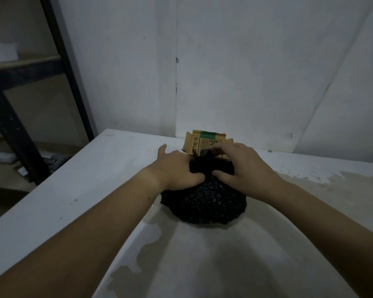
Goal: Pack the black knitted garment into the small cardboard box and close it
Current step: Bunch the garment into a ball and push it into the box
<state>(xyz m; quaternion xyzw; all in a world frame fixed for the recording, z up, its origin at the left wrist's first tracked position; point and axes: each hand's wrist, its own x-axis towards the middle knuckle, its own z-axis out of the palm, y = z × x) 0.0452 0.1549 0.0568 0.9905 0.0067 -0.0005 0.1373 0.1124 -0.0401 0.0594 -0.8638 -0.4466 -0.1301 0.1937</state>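
The black knitted garment (205,203) lies bunched in a rounded heap on the white table (78,190), its far end drawn up toward the small cardboard box (205,139). The box stands just behind it, brown with a green stripe and black print, flaps up; its lower part is hidden by the garment and my fingers. My left hand (177,168) presses on the garment's far left side, thumb dug into the knit. My right hand (241,166) grips the garment's far right side, fingers reaching to the box opening.
A white wall rises directly behind the box. A dark metal shelving frame (58,67) stands off the table's left edge, with clutter on the floor below it. The tabletop's paint is worn to beige patches (323,179) at right and near me.
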